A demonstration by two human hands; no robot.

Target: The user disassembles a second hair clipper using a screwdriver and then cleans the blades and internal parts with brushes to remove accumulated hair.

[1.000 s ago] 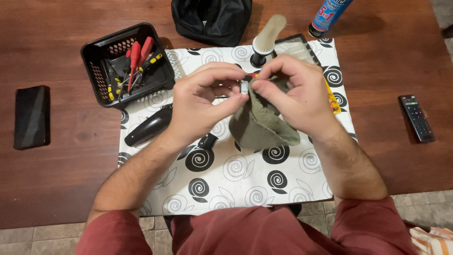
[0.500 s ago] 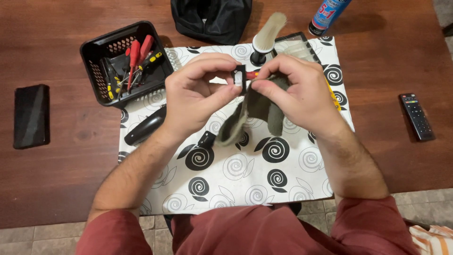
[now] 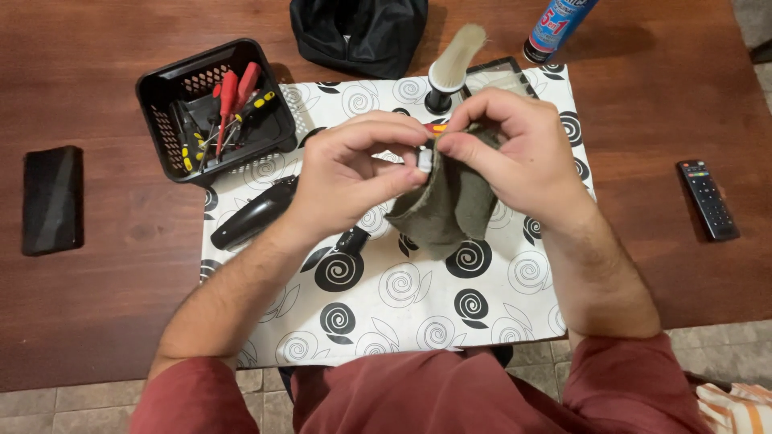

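The left hand (image 3: pixel 350 173) pinches a small pale grey part (image 3: pixel 425 160) between thumb and fingertips, clenched tight on it above the middle of the desk. The right hand (image 3: pixel 515 153) meets it from the other side, thumb and forefinger pressed to the same part and gripping an olive-green cloth (image 3: pixel 450 205), which drapes down from the fingers and hangs over the mat. Whether the cloth wraps the part fully cannot be told. A bit of red and yellow (image 3: pixel 437 127) shows just behind the fingertips; what it belongs to is hidden.

Under the hands lies a white mat with black spirals (image 3: pixel 386 305), reaching from the desk's near edge toward its far edge. On the mat, just left of the left wrist, lies a black handheld device (image 3: pixel 256 213), tilted. A second small black piece (image 3: pixel 351 239) peeks out below the left hand. Behind the hands stands a brush with a black base and pale bristles (image 3: pixel 452 68), upright, beside a dark-framed flat piece (image 3: pixel 503 76).

At the mat's far left corner sits a black slotted basket (image 3: pixel 173 133). Inside it lie screwdrivers with red handles (image 3: pixel 233 96) and black-and-yellow ones (image 3: pixel 257 104), piled crosswise.

Near the desk's left edge rests a black phone (image 3: pixel 52 199); near the right edge, a black remote (image 3: pixel 708 198). At the far edge lie a black pouch (image 3: pixel 358 32) and a blue spray can (image 3: pixel 556 26).
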